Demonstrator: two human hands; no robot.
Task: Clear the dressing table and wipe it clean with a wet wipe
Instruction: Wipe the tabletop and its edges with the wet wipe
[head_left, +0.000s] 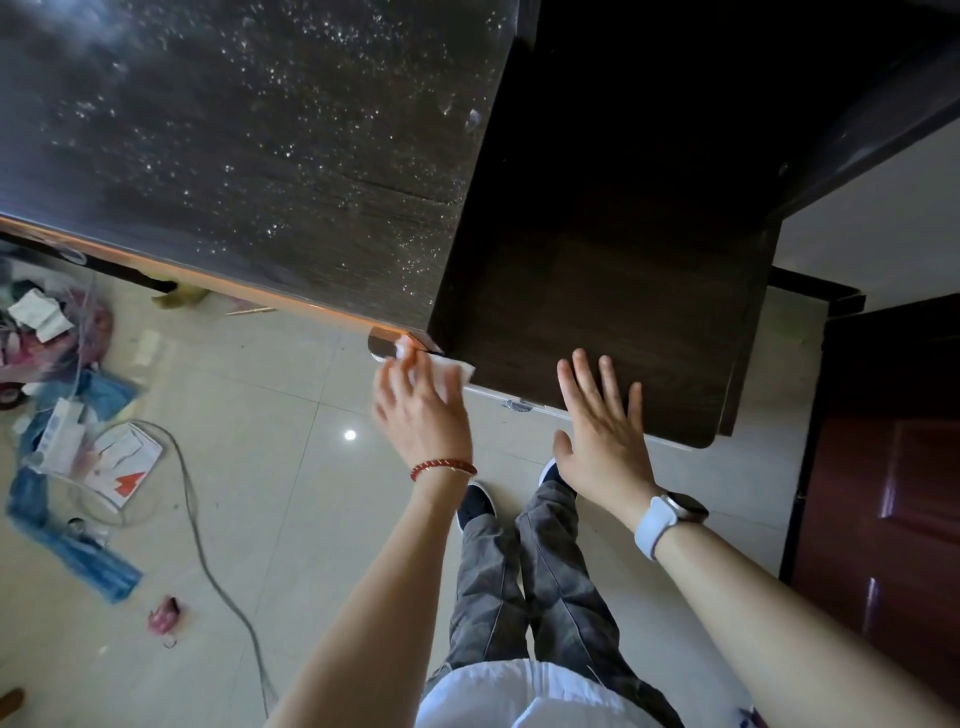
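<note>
Pale glossy floor tiles (291, 467) fill the lower part of the head view, and above them stands the dark brown wooden counter (270, 171), its top covered with many small wet drops. To the right of it is a lower dark wooden side part (597, 291).

The left hand (418, 410), with a red braided bracelet (443, 466) on the wrist, presses a white wet wipe (447, 370) against the front corner of the counter; its fingers (400, 376) are almost straight on the wipe.

The right hand (602, 436), with a white-strap watch (670, 517), lies flat on the side part, fingers spread wide, holding nothing.

On the floor at left lie blue cloths (72, 551), papers (122, 462) and a grey cable (208, 551).
</note>
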